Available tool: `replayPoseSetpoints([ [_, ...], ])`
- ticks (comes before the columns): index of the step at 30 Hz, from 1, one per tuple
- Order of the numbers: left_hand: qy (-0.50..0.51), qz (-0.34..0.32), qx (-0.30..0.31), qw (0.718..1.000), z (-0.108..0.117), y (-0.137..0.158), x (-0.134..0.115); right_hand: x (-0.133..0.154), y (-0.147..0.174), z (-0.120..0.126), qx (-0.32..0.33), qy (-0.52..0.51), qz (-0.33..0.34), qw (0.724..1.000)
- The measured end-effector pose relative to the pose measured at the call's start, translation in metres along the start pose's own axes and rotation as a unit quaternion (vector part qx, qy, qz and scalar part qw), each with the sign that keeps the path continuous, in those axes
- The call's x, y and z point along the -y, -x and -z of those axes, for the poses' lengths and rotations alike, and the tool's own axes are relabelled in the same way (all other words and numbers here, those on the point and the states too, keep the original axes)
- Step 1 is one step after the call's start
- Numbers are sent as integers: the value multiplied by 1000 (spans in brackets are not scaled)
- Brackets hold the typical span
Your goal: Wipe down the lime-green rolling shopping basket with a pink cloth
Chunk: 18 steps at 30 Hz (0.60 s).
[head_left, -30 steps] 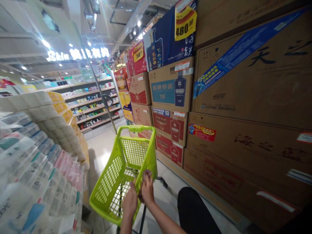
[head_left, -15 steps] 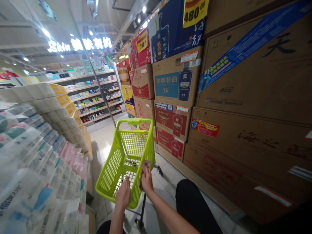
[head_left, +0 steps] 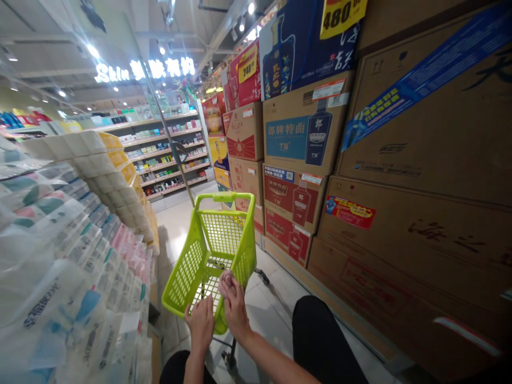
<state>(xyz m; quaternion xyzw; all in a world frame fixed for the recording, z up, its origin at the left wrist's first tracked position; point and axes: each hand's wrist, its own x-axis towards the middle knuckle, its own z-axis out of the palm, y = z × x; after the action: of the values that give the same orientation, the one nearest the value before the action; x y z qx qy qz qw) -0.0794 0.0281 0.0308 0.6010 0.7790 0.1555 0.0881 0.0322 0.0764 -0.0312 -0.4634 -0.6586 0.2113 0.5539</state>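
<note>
A lime-green shopping cart (head_left: pixel 170 306) with a lattice basket stands before me, its near end towards my legs. My left hand (head_left: pixel 201 322) is closed over the near rim of the basket, fingers bent inward. In my right hand (head_left: pixel 236 312) is a crumpled pinkish cloth (head_left: pixel 225 281), pinched at the fingertips. That hand is over the near right corner of the basket, close to the rim; whether the cloth touches the plastic I cannot tell.
Stacked cartons (head_left: pixel 296 138) line the right side. Packs of tissues (head_left: pixel 92 266) are piled along the left, with more white-and-yellow packs (head_left: pixel 116 176) behind. A metal pole (head_left: pixel 170 138) rises beyond the cart, in front of stocked shelves (head_left: pixel 172 154). My knee (head_left: pixel 320 330) is at the lower right.
My right hand has moved left with the cloth, from the basket's right side towards its near corner. My left hand has settled onto the near rim. The view has shifted slightly.
</note>
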Motion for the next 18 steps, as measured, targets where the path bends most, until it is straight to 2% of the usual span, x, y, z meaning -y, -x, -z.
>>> replayPoseSetpoints([
  [2, 16, -19, 5, 1000, 0, 1, 3, -2, 15, 2, 70, -9, 57, 996],
  [3, 26, -26, 8, 999, 0, 2, 5, -5, 14, 5, 76, -11, 58, 995],
  [4, 37, -32, 10, 999, 0, 3, 7, -10, 6, 8, 58, -9, 36, 998],
  [6, 56, -36, 13, 998, -1, 5, 9, -21, -22, 14, -17, -1, -52, 998],
  [8, 68, -38, 15, 997, -5, 5, 9, -28, -51, 16, -87, -11, -126, 988],
  [10, 72, -40, 6, 997, -11, 5, 8, -32, -65, 12, -112, -42, -137, 983],
  [13, 66, -66, -30, 995, -21, 6, 4, -38, -50, -6, -102, -79, -153, 980],
  [16, 47, -91, -61, 993, -27, 7, 0, -48, -21, -21, -80, -98, -250, 960],
  [18, 35, -98, -63, 993, -29, 6, -3, -52, -15, -23, -70, -106, -292, 948],
])
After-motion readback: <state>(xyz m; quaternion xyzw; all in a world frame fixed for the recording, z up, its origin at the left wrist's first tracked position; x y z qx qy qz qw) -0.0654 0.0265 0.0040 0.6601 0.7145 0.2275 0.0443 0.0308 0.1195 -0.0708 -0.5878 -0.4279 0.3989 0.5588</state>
